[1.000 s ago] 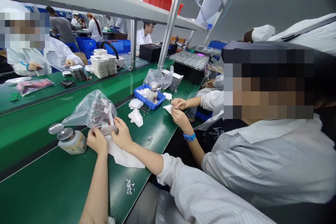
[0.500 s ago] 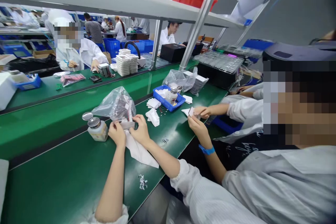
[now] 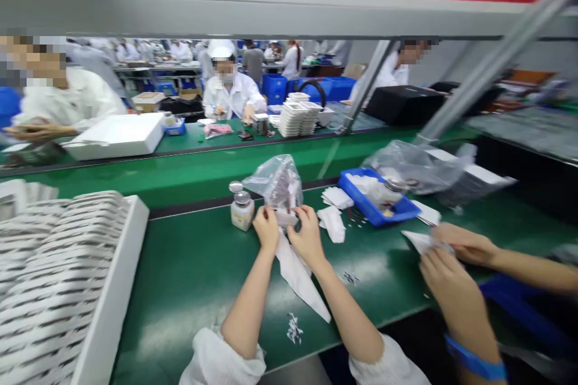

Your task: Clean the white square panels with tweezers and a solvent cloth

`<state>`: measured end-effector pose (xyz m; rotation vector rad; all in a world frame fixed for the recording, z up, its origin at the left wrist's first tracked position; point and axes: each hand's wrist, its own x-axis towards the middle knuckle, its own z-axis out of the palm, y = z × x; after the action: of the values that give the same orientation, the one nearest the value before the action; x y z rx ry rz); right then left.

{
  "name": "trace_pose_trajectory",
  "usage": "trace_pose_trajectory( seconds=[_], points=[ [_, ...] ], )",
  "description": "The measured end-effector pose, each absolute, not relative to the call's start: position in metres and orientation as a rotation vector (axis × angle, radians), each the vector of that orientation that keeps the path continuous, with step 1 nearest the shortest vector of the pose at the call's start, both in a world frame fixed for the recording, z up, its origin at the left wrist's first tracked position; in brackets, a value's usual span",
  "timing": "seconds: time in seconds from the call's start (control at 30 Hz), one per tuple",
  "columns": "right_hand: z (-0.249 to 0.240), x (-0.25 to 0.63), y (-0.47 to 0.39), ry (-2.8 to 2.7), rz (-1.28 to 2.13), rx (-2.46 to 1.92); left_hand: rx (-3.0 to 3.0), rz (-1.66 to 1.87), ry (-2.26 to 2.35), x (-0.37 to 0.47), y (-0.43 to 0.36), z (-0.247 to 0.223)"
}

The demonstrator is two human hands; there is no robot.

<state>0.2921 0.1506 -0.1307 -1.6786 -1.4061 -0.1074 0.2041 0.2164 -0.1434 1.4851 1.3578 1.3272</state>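
My left hand point(image 3: 267, 230) and my right hand point(image 3: 309, 236) are closed on opposite ends of a small pale flat piece point(image 3: 285, 218). Its exact kind is too small to make out. A white cloth or paper wipe point(image 3: 298, 274) lies below it, running toward the table's front edge. Just beyond my fingers stands a clear plastic bag point(image 3: 283, 183) with dark contents. Left of my left hand is a bottle point(image 3: 242, 215) with a metal cap. A crumpled white wipe point(image 3: 333, 224) rests to the right of my right hand.
A white box point(image 3: 102, 313) of stacked pale frames fills the left side. At right are a blue tray point(image 3: 379, 212) and a co-worker's hands point(image 3: 451, 264) holding a white piece. Small white scraps point(image 3: 294, 328) lie near the front edge. A metal shelf point(image 3: 271, 12) spans overhead.
The view has turned to the left, bringing the box of stacked frames into sight. My hands keep hold of the pale piece in about the same spot on the table.
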Motion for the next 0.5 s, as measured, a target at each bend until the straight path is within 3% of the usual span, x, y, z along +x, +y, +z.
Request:
trace_pose_trajectory(
  seconds=[0.5],
  points=[
    [-0.101,0.3,0.168,-1.633,-0.251,-1.883,2.04,1.86,1.246,0.202,0.206,-0.153]
  ],
)
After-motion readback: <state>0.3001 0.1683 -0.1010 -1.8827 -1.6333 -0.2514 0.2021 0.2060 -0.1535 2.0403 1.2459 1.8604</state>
